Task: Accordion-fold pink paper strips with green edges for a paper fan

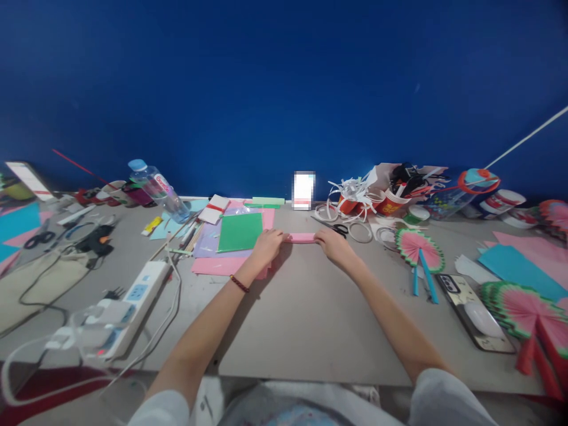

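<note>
Your fingers are pinching both ends of that pink strip (pixel 302 238), left hand (pixel 267 246) on one end, right hand (pixel 335 245) on the other, over the surface (pixel 302 331). Looks folded narrow already imo, but there's no handle on it. Left of the strip, the green sheet (pixel 240 232) lies flat, seemingly unworked. Right of the strip, past the black scissors (pixel 341 229), the blue-handled fan (pixel 418 241) and red-handled fan (pixel 528 310) look pretty much finished.

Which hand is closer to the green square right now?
Left. The left hand is just beside the green square's right edge, at one end of the pink strip; the right hand is farther right, at the strip's other end.
</note>
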### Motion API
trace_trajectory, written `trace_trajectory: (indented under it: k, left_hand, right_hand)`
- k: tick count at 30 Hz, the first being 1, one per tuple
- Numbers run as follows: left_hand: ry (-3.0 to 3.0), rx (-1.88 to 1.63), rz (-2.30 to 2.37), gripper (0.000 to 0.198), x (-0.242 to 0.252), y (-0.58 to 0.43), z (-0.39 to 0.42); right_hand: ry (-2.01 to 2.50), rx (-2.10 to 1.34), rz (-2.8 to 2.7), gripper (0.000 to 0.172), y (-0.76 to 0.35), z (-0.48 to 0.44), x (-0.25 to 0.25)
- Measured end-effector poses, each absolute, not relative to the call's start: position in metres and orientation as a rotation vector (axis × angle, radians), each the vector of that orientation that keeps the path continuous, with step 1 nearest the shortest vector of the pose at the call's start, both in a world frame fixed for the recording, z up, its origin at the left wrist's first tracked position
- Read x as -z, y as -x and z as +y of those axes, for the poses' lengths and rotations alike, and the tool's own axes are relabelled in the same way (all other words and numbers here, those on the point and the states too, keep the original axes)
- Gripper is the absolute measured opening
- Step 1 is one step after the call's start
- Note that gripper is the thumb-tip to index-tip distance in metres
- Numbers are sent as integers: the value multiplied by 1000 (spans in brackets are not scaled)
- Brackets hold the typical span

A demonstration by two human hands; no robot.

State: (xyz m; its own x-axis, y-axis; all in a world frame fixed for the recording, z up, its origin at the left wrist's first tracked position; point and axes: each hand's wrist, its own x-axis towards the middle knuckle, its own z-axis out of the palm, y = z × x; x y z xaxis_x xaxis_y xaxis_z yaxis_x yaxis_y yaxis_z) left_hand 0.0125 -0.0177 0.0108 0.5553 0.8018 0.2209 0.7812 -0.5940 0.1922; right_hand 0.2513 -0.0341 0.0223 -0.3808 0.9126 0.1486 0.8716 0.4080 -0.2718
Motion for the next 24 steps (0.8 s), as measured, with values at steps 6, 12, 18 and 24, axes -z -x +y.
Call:
trace_trajectory:
  k: [6, 12, 18, 24]
  left_hand:
    - [-2544, -633, 1421, 21, -3, -9, -12]
    - [-2495, -666, 1354, 23, -1, -8, -7]
    - [-2460, -679, 1361, 23, -1, -8, -7]
    - [-2434, -699, 1388, 18, 2, -7, -3]
  right_hand:
    - [1503, -334, -2243, 20, -259, -25, -12]
    - [1479, -391, -2174, 18, -258, -18, 2]
    - [1476, -446, -2137, 16, -256, -19, 3]
    - [1481, -416, -2071, 12, -257, -17, 7]
